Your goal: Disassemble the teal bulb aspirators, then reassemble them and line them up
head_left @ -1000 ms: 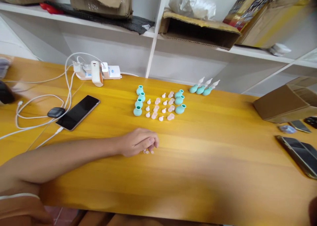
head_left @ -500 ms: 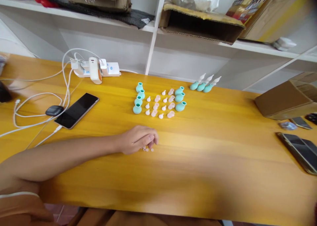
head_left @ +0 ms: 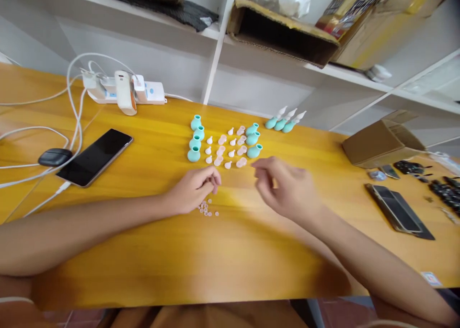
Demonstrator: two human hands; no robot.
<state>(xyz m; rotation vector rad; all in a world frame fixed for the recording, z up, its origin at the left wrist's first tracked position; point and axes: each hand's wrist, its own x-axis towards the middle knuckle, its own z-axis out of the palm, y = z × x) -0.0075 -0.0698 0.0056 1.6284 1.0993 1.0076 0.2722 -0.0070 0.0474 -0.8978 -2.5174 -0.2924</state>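
Note:
My left hand (head_left: 192,188) rests on the yellow table (head_left: 251,251) with its fingers curled in a pinch, right beside several tiny pink discs (head_left: 206,209). What the pinch holds I cannot make out. My right hand (head_left: 285,186) hovers to the right of it, fingers loosely bent and apart, holding nothing. Just beyond both hands lie rows of teal bulbs (head_left: 194,139), small pale pink tips (head_left: 225,148) and more teal bulbs (head_left: 253,139). Three assembled teal pieces with white tips (head_left: 283,121) lie farther back.
A black phone (head_left: 94,156) on a white cable, a dark earbud case (head_left: 54,156) and a white power strip (head_left: 122,89) sit at the left. At the right are a cardboard box (head_left: 383,143), another phone (head_left: 397,214) and small black parts (head_left: 443,186). White shelves with boxes stand behind.
My right hand has come into view and now hovers near the left. My left hand lifted slightly, uncovering more of the tiny pink discs. The view shifted right.

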